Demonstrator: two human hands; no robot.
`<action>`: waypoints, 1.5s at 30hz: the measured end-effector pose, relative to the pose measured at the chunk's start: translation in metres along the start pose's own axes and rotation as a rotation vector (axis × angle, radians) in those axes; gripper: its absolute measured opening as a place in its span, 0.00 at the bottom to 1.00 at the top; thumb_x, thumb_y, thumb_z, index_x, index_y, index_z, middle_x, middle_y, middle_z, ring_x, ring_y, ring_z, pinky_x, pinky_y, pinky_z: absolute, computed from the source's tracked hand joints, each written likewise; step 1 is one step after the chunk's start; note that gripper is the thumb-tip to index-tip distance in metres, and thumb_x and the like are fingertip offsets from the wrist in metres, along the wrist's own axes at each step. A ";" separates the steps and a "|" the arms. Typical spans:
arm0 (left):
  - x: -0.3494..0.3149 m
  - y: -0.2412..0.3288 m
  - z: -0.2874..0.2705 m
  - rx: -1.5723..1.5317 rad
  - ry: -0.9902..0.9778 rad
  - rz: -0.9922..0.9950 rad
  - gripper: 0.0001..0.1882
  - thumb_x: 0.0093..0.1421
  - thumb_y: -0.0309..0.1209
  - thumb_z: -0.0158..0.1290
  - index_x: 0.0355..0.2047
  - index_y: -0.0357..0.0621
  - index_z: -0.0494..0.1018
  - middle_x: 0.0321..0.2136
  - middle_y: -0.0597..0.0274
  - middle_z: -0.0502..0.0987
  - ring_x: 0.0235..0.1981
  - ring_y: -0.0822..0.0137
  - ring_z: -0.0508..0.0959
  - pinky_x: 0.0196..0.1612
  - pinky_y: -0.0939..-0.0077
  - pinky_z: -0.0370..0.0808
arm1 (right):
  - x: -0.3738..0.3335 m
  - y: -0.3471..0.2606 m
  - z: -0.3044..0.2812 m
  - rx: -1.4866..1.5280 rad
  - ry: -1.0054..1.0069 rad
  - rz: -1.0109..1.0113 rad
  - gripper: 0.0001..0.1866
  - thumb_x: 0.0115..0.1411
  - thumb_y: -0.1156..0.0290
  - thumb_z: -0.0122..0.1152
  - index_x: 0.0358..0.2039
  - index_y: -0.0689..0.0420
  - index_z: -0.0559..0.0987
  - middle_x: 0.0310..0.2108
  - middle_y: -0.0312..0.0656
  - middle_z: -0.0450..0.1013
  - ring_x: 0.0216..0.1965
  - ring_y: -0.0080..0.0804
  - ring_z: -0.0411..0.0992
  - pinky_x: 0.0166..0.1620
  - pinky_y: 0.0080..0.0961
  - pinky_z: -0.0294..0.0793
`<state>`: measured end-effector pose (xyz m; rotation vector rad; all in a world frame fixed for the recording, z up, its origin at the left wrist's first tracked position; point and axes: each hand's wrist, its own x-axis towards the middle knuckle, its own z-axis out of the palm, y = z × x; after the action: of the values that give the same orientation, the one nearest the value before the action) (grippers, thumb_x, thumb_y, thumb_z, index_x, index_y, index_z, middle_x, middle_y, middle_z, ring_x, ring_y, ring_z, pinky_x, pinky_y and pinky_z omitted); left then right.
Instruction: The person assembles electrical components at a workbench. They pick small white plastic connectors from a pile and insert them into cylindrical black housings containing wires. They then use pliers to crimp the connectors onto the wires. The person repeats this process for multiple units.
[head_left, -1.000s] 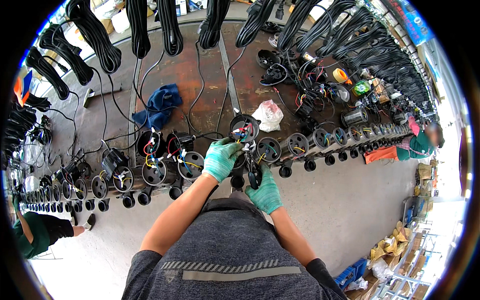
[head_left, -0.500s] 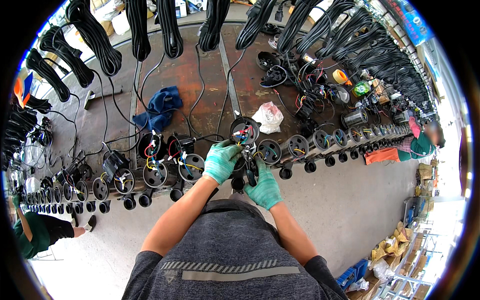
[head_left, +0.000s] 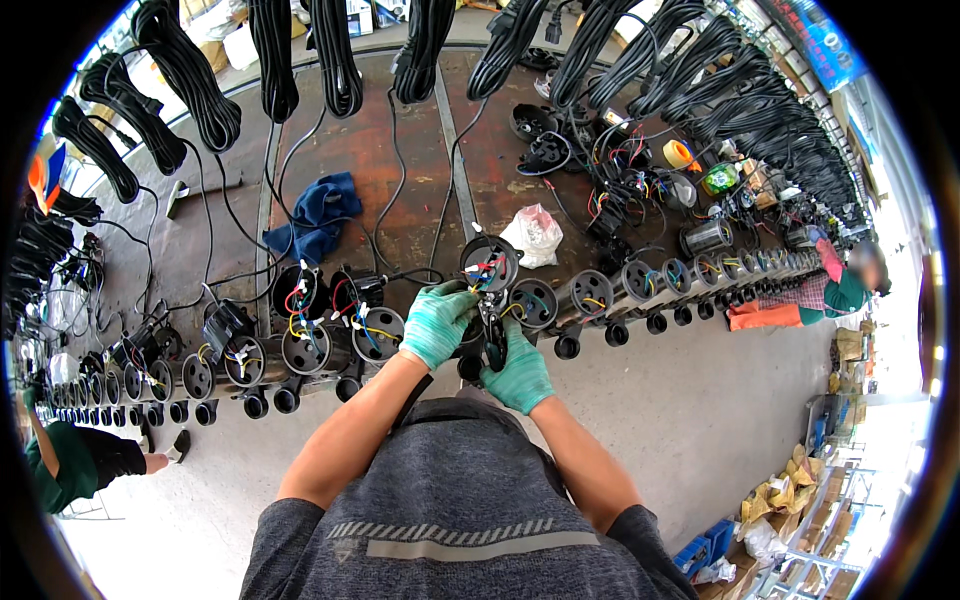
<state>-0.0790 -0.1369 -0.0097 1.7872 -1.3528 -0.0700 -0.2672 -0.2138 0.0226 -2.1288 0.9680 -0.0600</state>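
My right hand [head_left: 520,372], in a green glove, is closed around the dark handles of a pair of pliers [head_left: 494,340]. The tool's metal jaws point away from me, at wires beside a round black housing [head_left: 489,258]. Red, blue and yellow-green wires with white connectors [head_left: 487,270] show in that housing. My left hand [head_left: 437,325], also gloved in green, pinches the wires just left of the jaws; its fingertips are partly hidden. To its left stands another round black housing [head_left: 378,333] with yellow and blue wires.
A long row of black housings [head_left: 590,292] lines the table's near edge. On the table lie a blue cloth [head_left: 322,212], a white plastic bag [head_left: 535,236] and tangled wired parts [head_left: 620,190]. Bundled black cables [head_left: 420,50] hang above. A person works at each far end.
The pliers' handles have come closer together in my right hand, which has shifted slightly left. My left hand stays nearly in place at the wires.
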 end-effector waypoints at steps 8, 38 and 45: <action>0.002 0.005 -0.006 -0.037 0.001 0.008 0.12 0.57 0.29 0.67 0.42 0.46 0.87 0.39 0.57 0.87 0.48 0.49 0.84 0.53 0.55 0.79 | -0.025 -0.043 -0.070 -0.225 -0.097 -0.032 0.53 0.51 0.64 0.75 0.77 0.51 0.61 0.60 0.58 0.71 0.58 0.56 0.73 0.61 0.45 0.76; 0.006 0.014 -0.007 -0.006 0.023 -0.027 0.11 0.58 0.30 0.68 0.41 0.44 0.87 0.40 0.48 0.86 0.43 0.44 0.85 0.49 0.54 0.81 | -0.106 -0.266 -0.182 -1.029 -0.662 -0.652 0.08 0.57 0.70 0.64 0.31 0.57 0.89 0.29 0.44 0.85 0.32 0.40 0.84 0.32 0.46 0.77; -0.004 0.008 -0.011 0.118 0.010 -0.064 0.12 0.59 0.32 0.67 0.42 0.43 0.87 0.42 0.47 0.86 0.47 0.42 0.84 0.54 0.52 0.80 | -0.107 -0.259 -0.167 -0.984 -0.597 -0.861 0.08 0.57 0.69 0.65 0.33 0.56 0.89 0.30 0.44 0.85 0.33 0.41 0.84 0.33 0.47 0.77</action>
<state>-0.0811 -0.1272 0.0004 1.9272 -1.3158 -0.0163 -0.2389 -0.1453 0.3403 -3.0048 -0.4363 0.7142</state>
